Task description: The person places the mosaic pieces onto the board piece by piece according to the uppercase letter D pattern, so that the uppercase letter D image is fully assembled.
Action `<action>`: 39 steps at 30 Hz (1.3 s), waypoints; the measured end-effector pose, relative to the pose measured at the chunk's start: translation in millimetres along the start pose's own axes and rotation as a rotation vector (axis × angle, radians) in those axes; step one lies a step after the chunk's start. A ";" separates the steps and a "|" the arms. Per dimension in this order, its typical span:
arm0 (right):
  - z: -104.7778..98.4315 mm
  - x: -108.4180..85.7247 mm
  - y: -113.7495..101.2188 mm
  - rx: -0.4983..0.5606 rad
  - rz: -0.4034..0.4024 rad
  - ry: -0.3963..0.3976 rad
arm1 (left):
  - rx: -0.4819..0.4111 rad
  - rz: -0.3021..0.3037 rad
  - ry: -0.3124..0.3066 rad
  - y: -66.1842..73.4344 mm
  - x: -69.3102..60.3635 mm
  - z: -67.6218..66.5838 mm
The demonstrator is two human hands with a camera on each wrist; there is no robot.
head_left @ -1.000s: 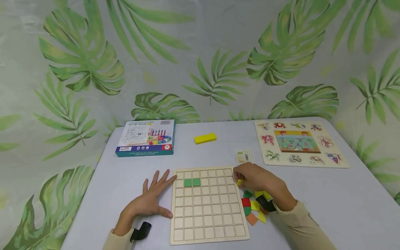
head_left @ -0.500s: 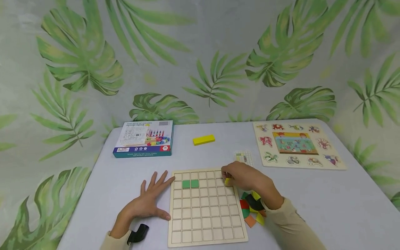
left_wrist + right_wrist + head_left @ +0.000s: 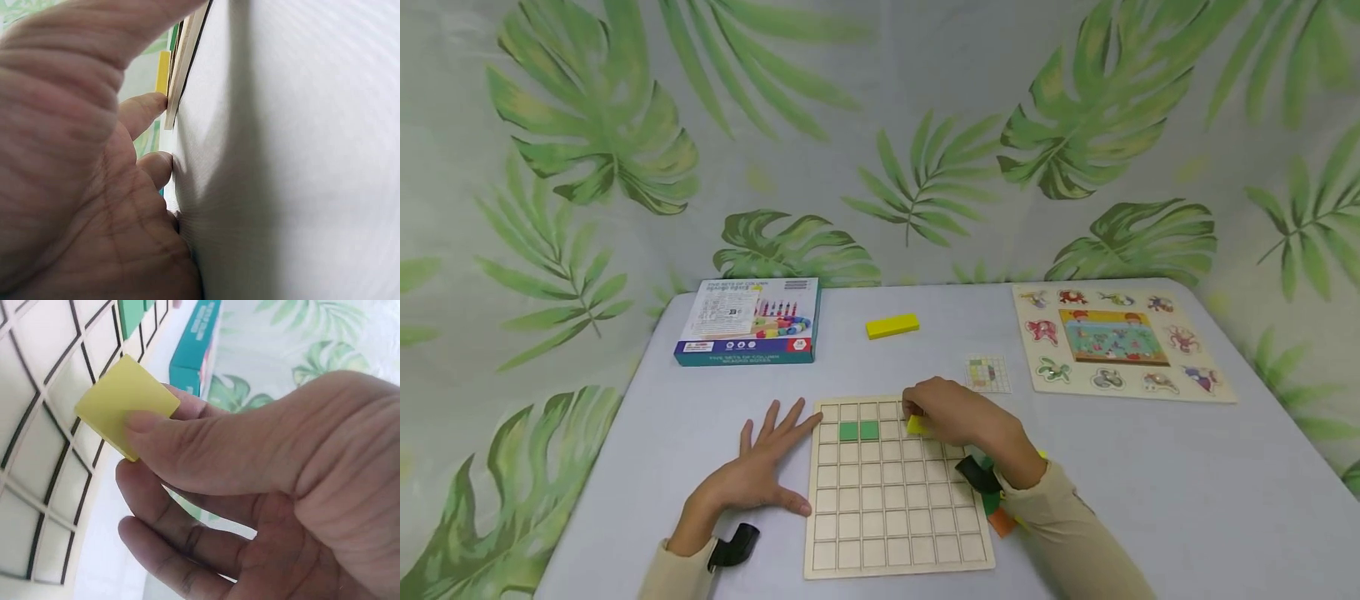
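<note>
A wooden grid board (image 3: pixel 880 525) lies on the table with two green square tiles (image 3: pixel 858 431) side by side in its second row from the far edge. My right hand (image 3: pixel 958 414) is over the board's far right part. Between its thumb and fingers it pinches a yellow square tile (image 3: pixel 125 400), which the right wrist view shows tilted, close to the grid. My left hand (image 3: pixel 756 473) lies spread at the board's left side. Its thumb and index finger touch the board's edge, and in the left wrist view the palm (image 3: pixel 112 219) faces the board.
Loose coloured tiles, among them an orange one (image 3: pixel 1002 522), lie right of the board, partly hidden by my right forearm. Behind the board are a small pattern card (image 3: pixel 988 375) and a yellow block (image 3: pixel 892 326). A boxed toy (image 3: pixel 748 323) and a sea-animal puzzle (image 3: pixel 1217 383) stand farther back.
My right hand has carried the yellow tile leftward from beside the board's right edge to over the grid. The left hand has stayed at the left edge.
</note>
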State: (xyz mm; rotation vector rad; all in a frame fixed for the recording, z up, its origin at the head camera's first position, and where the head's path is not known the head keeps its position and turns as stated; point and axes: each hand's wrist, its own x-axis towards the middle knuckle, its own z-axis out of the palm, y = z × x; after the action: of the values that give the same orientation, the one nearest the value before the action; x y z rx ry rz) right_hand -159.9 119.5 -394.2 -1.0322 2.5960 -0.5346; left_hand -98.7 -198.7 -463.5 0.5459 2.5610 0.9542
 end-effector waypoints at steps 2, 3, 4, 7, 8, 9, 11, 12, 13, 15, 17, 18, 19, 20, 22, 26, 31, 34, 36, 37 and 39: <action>-1.0 4.0 -2.5 -0.009 0.004 0.010 | 0.010 0.005 0.003 -0.6 2.2 -2.4; -1.2 5.9 -3.6 -0.009 0.006 0.016 | 0.016 0.003 0.002 -1.1 3.3 -3.3; -1.4 7.7 -4.9 -0.010 0.006 0.021 | 0.019 0.003 0.002 -1.4 4.2 -4.1; 1.6 13.7 -6.3 -0.004 0.016 0.048 | 0.020 -0.004 -0.002 -0.3 5.2 -6.4; 3.2 15.5 -6.1 -0.006 0.019 0.062 | 0.019 -0.003 -0.002 0.1 5.4 -6.8; 5.0 17.1 -5.5 -0.005 0.022 0.076 | 0.020 -0.004 -0.003 0.5 5.5 -7.1; 8.7 20.0 -4.1 0.000 0.030 0.100 | 0.015 0.000 0.000 1.9 5.1 -7.9; 9.9 21.0 -3.5 0.005 0.028 0.109 | 0.015 0.002 0.000 2.1 5.1 -7.9; 10.9 21.7 -3.1 0.011 0.028 0.113 | 0.015 0.003 0.001 2.1 5.1 -7.9; 13.0 22.8 -2.2 0.030 0.019 0.113 | 0.009 0.004 0.003 2.6 4.8 -7.9; 15.1 23.9 -1.5 0.055 0.002 0.108 | 0.005 0.005 0.005 2.6 4.6 -7.6; 16.3 24.5 -1.1 0.063 -0.006 0.104 | 0.004 0.005 0.005 2.5 4.5 -7.4; 17.4 24.9 -1.2 0.073 -0.006 0.098 | 0.002 0.005 0.008 2.3 4.5 -7.1; 18.5 25.2 -1.1 0.080 -0.009 0.094 | 0.002 0.005 0.009 2.0 4.5 -6.7; 20.3 25.7 -1.1 0.080 -0.005 0.086 | 0.000 0.004 0.010 1.3 4.3 -5.9; 21.9 24.9 -2.8 0.061 0.005 0.070 | -0.001 0.001 0.008 0.2 3.6 -3.9; 22.9 22.7 -5.6 0.032 0.013 0.053 | -0.009 -0.002 0.003 0.0 1.9 -2.3; 24.1 21.9 -6.6 0.026 0.029 0.045 | -0.012 -0.001 0.003 0.2 1.3 -1.6; 24.9 21.6 -7.1 0.020 0.035 0.042 | -0.011 -0.001 0.002 0.2 1.0 -1.1; 25.2 21.5 -7.4 0.019 0.036 0.043 | -0.011 -0.003 0.001 0.2 0.9 -0.8; 25.7 21.3 -7.9 0.015 0.036 0.044 | -0.013 -0.005 -0.001 0.3 0.7 -0.2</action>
State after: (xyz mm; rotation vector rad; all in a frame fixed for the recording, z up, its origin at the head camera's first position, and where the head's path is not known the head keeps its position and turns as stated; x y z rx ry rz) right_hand -159.8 93.3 -416.4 -0.9784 2.6389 -0.5733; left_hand -99.3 -198.4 -463.2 0.5357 2.5529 0.9680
